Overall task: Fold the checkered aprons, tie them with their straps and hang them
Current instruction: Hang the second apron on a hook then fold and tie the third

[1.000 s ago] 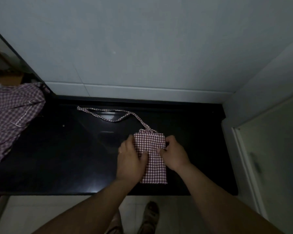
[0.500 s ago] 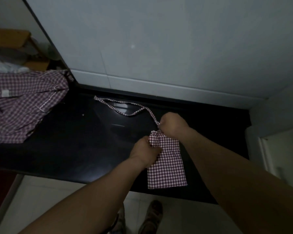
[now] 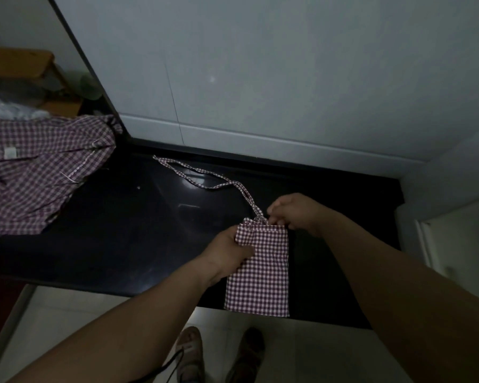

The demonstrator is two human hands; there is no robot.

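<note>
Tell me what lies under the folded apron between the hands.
The folded apron lies on the black counter, its near end at the counter's front edge. The left hand grips its top left corner; the right hand pinches the strap at its base. Anything beneath the cloth is hidden.

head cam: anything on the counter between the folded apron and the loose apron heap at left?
Head view: only bare black countertop between the folded apron and the apron heap. The strap trails behind that stretch, toward the wall.

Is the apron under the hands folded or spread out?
Folded. The apron is a small neat rectangle; its strap trails loose across the counter.
</note>
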